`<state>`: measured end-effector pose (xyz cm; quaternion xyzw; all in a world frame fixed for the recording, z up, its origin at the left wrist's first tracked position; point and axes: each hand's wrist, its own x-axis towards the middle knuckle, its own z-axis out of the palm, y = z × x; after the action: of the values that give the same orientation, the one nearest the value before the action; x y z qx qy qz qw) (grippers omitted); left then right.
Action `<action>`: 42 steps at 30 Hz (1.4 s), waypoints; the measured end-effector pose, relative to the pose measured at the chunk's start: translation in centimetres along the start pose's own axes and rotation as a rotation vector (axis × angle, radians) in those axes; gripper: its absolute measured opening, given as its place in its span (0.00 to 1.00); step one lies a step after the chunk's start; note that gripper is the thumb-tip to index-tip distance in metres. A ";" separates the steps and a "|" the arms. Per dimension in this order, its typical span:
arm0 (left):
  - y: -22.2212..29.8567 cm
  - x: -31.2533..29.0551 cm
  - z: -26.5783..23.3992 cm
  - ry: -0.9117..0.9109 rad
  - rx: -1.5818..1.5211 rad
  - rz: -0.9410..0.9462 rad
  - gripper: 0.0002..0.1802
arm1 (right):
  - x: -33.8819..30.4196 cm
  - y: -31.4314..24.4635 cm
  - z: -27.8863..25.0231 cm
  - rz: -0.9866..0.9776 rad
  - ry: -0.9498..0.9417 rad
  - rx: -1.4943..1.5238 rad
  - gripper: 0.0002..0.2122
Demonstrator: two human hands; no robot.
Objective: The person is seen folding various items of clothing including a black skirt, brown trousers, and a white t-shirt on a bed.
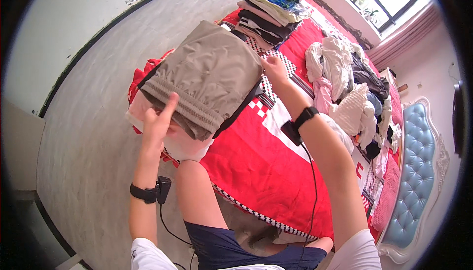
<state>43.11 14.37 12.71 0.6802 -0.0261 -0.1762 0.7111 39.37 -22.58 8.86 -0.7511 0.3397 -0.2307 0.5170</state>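
A folded pair of grey-brown pants point(209, 68) with a gathered elastic waistband lies on top of a pile at the bed's left edge. Black cloth point(239, 112) and pale pink cloth point(185, 144) stick out beneath it. My left hand point(158, 123) grips the waistband end, thumb on top and the other fingers tucked under, partly hidden. At the far right corner of the fold, my right hand point(276, 70) pinches the fabric edge; its fingertips are partly hidden.
Beyond the pants stands a tall stack of folded clothes point(268, 21). A loose heap of clothes point(345, 77) covers the bed's right side. The red patterned bedspread point(256, 171) ends near my knees. A blue tufted headboard point(416, 171) is at right. Cables hang from both wrist straps.
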 end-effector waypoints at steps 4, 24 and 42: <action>-0.6 1.4 -3.1 0.466 0.230 0.463 0.23 | -5.3 -0.6 2.3 -0.577 0.068 -0.390 0.26; -3.8 6.4 5.4 -0.030 1.461 0.684 0.44 | -20.6 14.2 -12.3 -0.363 0.219 -0.582 0.22; -4.5 9.2 4.2 -0.208 1.600 0.604 0.43 | -33.4 27.0 -23.5 -0.020 0.419 -1.073 0.30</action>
<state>49.63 7.62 6.77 0.9211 -0.3871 0.0304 0.0283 -6.51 -18.48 -7.70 -0.8496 0.4973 -0.1748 -0.0171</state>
